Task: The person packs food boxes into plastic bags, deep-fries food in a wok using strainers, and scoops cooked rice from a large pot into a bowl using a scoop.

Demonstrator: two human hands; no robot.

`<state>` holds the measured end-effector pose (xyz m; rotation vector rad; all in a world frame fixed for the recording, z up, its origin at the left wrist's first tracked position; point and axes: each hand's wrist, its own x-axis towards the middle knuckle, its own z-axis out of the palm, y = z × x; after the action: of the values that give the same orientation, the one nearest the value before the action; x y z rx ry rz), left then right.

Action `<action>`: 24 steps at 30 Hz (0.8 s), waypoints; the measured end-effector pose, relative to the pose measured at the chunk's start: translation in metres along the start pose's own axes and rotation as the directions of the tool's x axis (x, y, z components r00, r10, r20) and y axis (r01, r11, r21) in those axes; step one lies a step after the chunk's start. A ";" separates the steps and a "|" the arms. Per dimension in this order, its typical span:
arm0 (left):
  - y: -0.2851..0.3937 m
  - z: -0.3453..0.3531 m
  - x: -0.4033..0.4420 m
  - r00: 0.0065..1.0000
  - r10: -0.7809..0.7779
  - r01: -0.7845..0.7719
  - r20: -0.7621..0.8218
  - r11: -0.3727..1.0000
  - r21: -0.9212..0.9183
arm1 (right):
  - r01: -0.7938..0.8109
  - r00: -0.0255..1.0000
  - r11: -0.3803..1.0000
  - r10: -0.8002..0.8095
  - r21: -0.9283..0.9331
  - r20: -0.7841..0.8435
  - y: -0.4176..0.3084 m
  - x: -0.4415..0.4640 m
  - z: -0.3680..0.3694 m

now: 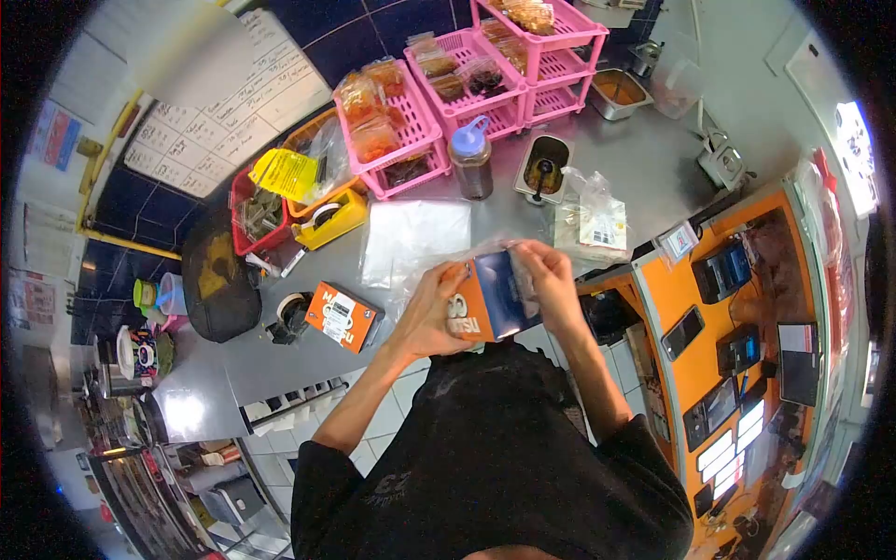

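Note:
My left hand (439,315) is wrapped round the left side of an orange and blue box (499,297), held at the front edge of the steel counter. On the box's right side, the fingers of my right hand (551,276) pinch clear plastic at its top right corner. Clear plastic (408,273) also shows beside my left hand. Behind the box lies a stack of white sheets or bags (415,241). Another orange box (343,317) with a white label rests on the counter to the left, beside a tape roll (295,309).
Pink baskets (399,140) of packets stand at the back, near a bottle (472,168) with a blue lid. A yellow tray (331,224) and red basket (257,213) are back left. A bagged package (593,226) sits right, before an orange shelf (667,280) with phones.

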<state>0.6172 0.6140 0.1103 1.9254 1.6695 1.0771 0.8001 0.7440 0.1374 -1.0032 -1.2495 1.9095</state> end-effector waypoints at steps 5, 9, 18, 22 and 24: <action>0.000 -0.020 -0.014 0.909 -0.373 0.332 0.186 0.918 0.218 | 0.230 0.962 0.949 -0.187 -0.218 0.199 0.038 -0.015 0.022; 0.015 -0.021 0.001 0.834 -0.534 0.427 0.137 0.783 0.451 | 0.465 0.818 0.841 -0.289 -0.277 0.497 0.067 -0.030 0.026; -0.034 0.061 0.008 0.897 -0.436 0.349 0.072 0.800 0.487 | -0.201 0.978 0.929 0.206 0.311 0.015 -0.006 0.016 0.025; -0.033 0.045 0.001 0.893 -0.439 0.298 0.098 0.741 0.602 | -0.252 0.963 0.946 0.225 0.201 0.147 0.011 0.018 0.020; -0.037 0.027 -0.012 0.888 -0.452 0.337 0.082 0.763 0.552 | -0.240 0.968 0.954 0.222 0.180 0.116 0.032 0.020 0.030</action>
<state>0.6127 0.6161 0.0627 1.7522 2.2705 0.2439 0.7611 0.7361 0.1105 -1.0022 -1.0082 2.2338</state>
